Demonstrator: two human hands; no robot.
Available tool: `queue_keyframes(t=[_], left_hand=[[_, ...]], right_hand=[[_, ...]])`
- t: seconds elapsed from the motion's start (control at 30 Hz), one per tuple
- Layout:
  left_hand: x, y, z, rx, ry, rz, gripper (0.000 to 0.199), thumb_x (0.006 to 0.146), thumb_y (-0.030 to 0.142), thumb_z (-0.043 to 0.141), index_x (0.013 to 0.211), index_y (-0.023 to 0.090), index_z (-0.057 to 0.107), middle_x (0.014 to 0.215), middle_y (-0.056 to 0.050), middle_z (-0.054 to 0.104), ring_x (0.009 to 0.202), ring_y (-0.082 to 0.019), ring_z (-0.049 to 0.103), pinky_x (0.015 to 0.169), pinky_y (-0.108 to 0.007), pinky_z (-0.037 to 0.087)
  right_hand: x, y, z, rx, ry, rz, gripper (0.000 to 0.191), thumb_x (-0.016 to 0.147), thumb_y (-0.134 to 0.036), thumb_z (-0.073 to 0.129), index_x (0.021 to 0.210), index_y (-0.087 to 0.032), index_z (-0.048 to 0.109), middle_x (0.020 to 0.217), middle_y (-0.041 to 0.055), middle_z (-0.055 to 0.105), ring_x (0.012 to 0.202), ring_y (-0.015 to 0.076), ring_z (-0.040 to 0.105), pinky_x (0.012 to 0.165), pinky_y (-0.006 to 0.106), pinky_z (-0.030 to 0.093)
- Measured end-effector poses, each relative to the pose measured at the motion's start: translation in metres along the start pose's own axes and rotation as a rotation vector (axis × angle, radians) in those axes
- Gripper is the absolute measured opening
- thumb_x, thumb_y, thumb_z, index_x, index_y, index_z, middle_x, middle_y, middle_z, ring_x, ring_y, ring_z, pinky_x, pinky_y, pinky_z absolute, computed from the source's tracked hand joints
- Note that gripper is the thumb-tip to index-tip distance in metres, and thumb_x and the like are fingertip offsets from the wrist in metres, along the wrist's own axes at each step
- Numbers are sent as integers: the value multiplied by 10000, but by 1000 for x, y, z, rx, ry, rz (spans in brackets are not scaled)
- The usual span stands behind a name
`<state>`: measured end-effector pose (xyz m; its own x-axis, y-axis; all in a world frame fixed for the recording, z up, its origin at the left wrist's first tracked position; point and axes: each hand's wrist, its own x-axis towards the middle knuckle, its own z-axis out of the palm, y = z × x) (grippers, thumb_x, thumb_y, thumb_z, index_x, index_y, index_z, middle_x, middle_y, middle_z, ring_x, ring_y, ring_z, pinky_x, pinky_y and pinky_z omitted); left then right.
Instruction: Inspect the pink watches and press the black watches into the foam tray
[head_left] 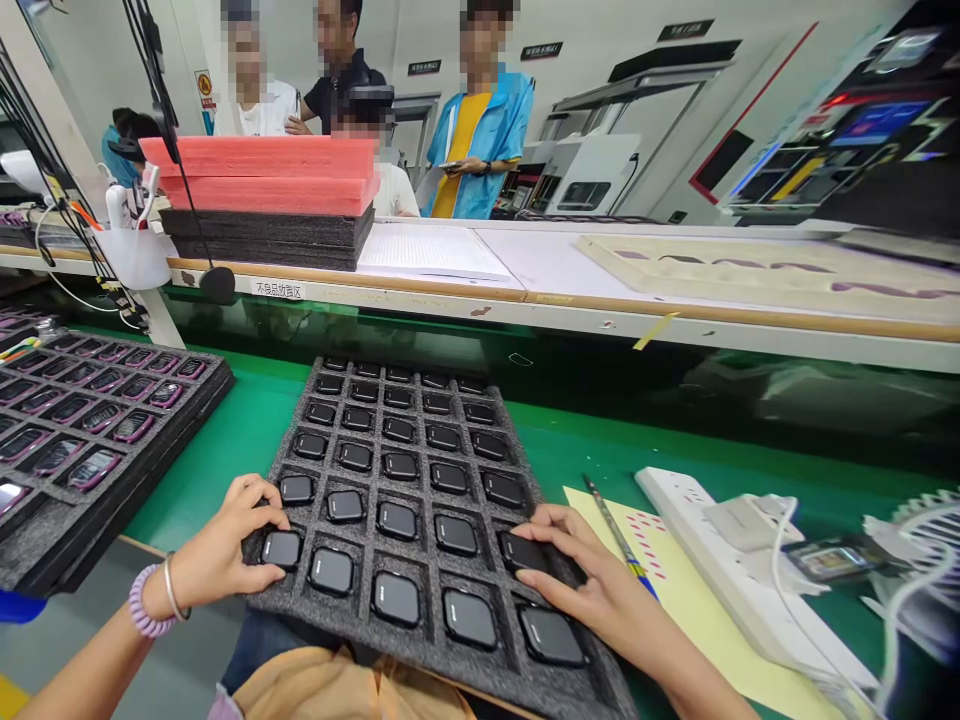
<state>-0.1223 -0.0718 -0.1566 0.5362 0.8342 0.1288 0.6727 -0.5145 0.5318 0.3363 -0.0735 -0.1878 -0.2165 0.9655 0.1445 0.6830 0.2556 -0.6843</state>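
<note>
A dark grey foam tray (442, 650) lies before me, tilted toward my lap, its pockets filled with rows of square black smartwatch bodies without straps. At the tray's left edge, the thumb and fingers of my left hand (240, 535) close around a smartwatch body (282, 549) that sits at its pocket. Across the tray, my right hand (581, 560) has its thumb and fingers on either side of another smartwatch body (523, 552) in the right column. Part of that one is hidden under my fingers.
Stacked foam trays (180, 430) with purple-rimmed watch parts stand at left. On the right are a yellow sheet (675, 590), a pen (619, 535), a white power strip (750, 570) and cables. Pink foam sheets (262, 175) rest on the shelf (420, 290) ahead. Several people stand beyond.
</note>
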Motion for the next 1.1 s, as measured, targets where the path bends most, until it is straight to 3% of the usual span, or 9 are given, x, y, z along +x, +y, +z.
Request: queue_keyframes(t=[0.27,0.43,0.57,0.7,0.77,0.8,0.87,1.0,1.1], left_hand=[[1,4,-7,47,8,36,270,788,293,751,1022,214,642,1153,-77,498,1147,-265,395,1065,-468,352],[2,6,-9,107,-37,1,281,782,339,755,1020,227,655,1152,-69,512,1128,-256,445,1160,-612,188],[0,11,-17,146,-89,-68,308,800,391,769,1060,254,675,1201,-76,521,1182,-289,445,1131,-745,79],[2,32,-20,219,-43,-36,420,813,436,787,1183,293,650,1217,-80,543,1203,-311,453,1077,-820,15],[7,48,-12,247,-18,15,418,800,380,808,1176,291,648,1211,-75,549,1202,-305,462,1093,-811,22],[11,55,-6,253,-26,31,408,778,346,828,1142,276,658,1207,-74,551,1204,-305,465,1108,-799,40],[20,67,7,252,-72,22,391,722,285,867,1056,232,672,1199,-76,559,1208,-311,471,1137,-770,92],[32,77,23,235,-95,-54,362,712,232,861,1020,195,674,1209,-80,566,1221,-307,477,1174,-722,150],[33,77,23,211,-85,-88,381,718,220,855,1053,201,676,1216,-77,566,1239,-305,472,1186,-711,146]], right_hand=[[-4,4,4,-27,68,-87,406,845,-606,648,1020,-241,684,1096,86,530,1073,255,570,993,389,475],[-3,4,4,-49,58,-72,474,851,-684,611,997,-240,686,1082,85,540,1059,254,578,965,375,491],[-5,1,2,-129,58,-82,555,867,-740,534,1018,-228,686,1087,104,560,1032,266,600,899,391,505],[-11,-39,4,-550,278,-131,463,985,-562,416,1146,-202,659,1135,154,609,990,330,608,859,517,433],[-14,-72,16,-626,343,-272,312,1012,-380,420,1151,-208,640,1139,146,621,1002,311,606,856,492,405],[-15,-88,24,-563,324,-379,239,1002,-299,448,1121,-217,638,1110,123,629,992,276,610,838,440,410],[-17,-113,45,-445,155,-505,223,930,-212,567,1143,-239,628,1083,75,646,969,238,612,839,394,417],[-13,-128,75,-331,-59,-364,364,815,-147,727,1149,-269,648,1074,19,662,944,227,605,828,356,452],[-8,-126,76,-307,-142,-257,364,807,-163,759,1138,-284,667,1110,21,656,1010,242,593,888,368,466]])
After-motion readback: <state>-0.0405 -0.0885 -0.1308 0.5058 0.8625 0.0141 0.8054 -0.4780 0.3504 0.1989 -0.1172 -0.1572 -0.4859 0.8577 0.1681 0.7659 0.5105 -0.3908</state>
